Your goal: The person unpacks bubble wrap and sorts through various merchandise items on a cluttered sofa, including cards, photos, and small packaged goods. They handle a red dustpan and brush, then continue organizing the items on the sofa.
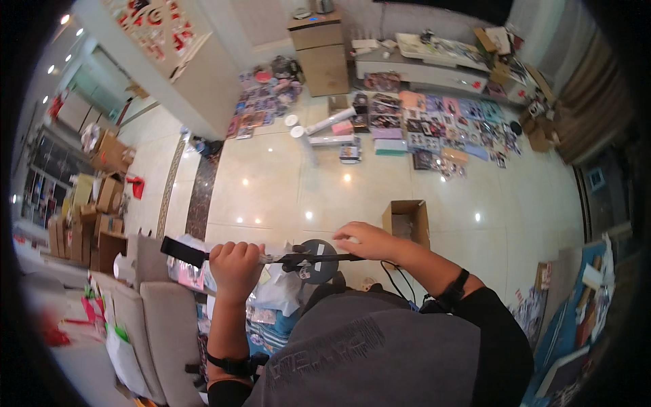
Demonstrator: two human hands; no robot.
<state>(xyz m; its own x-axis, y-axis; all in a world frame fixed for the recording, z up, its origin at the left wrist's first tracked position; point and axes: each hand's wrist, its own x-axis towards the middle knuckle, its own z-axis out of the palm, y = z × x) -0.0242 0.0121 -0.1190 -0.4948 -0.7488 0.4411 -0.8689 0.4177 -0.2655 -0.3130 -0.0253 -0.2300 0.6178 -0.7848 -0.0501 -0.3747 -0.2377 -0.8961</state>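
My left hand (235, 269) is closed in a fist around a black strap (183, 252) whose broad end sticks out to the left. The dark strap runs on to the right past a buckle-like part (295, 259), across the front of my body. My right hand (367, 241) is by the strap's right end, its fingers curled; whether it grips the strap is unclear. Behind the strap lies a round dark disc (320, 274) with a white strip on it. Black bands are around both my arms.
An open cardboard box (407, 219) stands on the tiled floor beyond my right hand. Printed sheets and packets (447, 122) are spread before a low cabinet (422, 74), with white tubes (330, 122) nearby. A sofa (170, 330) is at left, with cardboard boxes (109, 193) beyond it.
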